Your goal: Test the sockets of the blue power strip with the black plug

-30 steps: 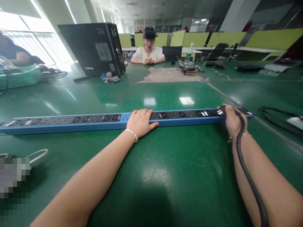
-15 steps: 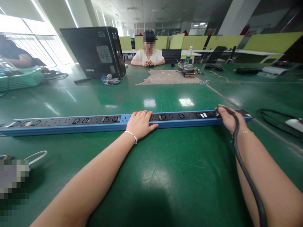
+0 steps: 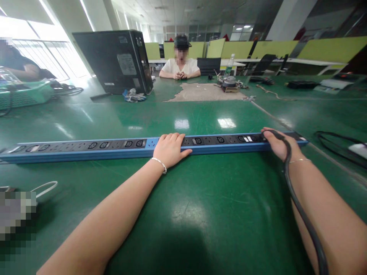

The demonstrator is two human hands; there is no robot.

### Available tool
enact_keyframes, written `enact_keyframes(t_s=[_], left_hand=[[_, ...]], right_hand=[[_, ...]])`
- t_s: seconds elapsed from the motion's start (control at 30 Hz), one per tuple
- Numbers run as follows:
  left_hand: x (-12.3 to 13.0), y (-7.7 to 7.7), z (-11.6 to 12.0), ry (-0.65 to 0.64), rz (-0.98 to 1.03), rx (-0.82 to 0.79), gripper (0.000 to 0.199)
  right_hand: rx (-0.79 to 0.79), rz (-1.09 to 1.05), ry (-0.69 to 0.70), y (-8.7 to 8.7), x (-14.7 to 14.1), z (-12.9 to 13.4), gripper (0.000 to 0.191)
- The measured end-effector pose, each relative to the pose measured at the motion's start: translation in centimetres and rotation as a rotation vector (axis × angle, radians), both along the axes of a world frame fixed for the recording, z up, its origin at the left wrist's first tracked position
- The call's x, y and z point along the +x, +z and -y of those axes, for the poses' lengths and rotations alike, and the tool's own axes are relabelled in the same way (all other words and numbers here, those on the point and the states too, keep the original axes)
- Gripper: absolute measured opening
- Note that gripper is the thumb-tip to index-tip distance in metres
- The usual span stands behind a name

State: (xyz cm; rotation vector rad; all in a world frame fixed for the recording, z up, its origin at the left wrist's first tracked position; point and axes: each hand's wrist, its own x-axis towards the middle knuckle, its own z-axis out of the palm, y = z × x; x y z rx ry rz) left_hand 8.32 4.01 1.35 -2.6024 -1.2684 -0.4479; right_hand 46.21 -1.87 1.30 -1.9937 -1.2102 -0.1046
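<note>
A long blue power strip (image 3: 129, 152) with a black socket face lies across the green table (image 3: 223, 214). Near its middle, my left hand (image 3: 171, 150) rests on it, fingers together over the top and thumb pointing right. Close to the strip's right end is my right hand (image 3: 279, 145), its fingers closed on the end of a thick black cable (image 3: 301, 214) at the socket face. That cable runs back over my right wrist and forearm towards the bottom edge. The plug end is mostly hidden by my fingers.
Behind the strip stand a black computer case (image 3: 114, 63) and gloves (image 3: 134, 96). A green basket (image 3: 28, 93) is at the left, black cables (image 3: 338, 147) at the right. One person (image 3: 180, 68) sits across the table, another (image 3: 23, 63) at the far left. A bottle (image 3: 229, 65) stands at the back.
My right hand and the strip's right end appear very slightly further right in the view. My left hand keeps its place on the strip.
</note>
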Motion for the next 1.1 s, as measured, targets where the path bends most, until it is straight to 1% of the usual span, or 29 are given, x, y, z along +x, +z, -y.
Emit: enact_keyframes(t_s=[0.1,0.3,0.47,0.73,0.83,1.1], left_hand=[[0.0,0.0,0.0,0.0,-0.004,0.008,0.061],[0.0,0.1,0.0,-0.001,0.003,0.0,0.061],[0.0,0.0,0.1,0.0,0.011,-0.023,0.061],[0.0,0.1,0.0,-0.013,0.011,-0.001,0.061],[0.0,0.1,0.1,0.0,0.009,-0.01,0.061],[0.1,0.1,0.0,-0.009,0.016,-0.021,0.061]], right_hand=[[-0.109,-0.01,-0.008,0.2,-0.5,0.2,0.035],[-0.167,0.223,-0.027,-0.5,-0.5,0.7,0.044],[-0.253,0.19,-0.066,-0.1,-0.3,0.6,0.043],[-0.273,0.195,-0.071,-0.2,-0.3,0.6,0.046],[-0.252,0.207,-0.067,-0.2,-0.4,0.6,0.046],[-0.227,0.24,-0.066,-0.9,-0.1,0.6,0.048]])
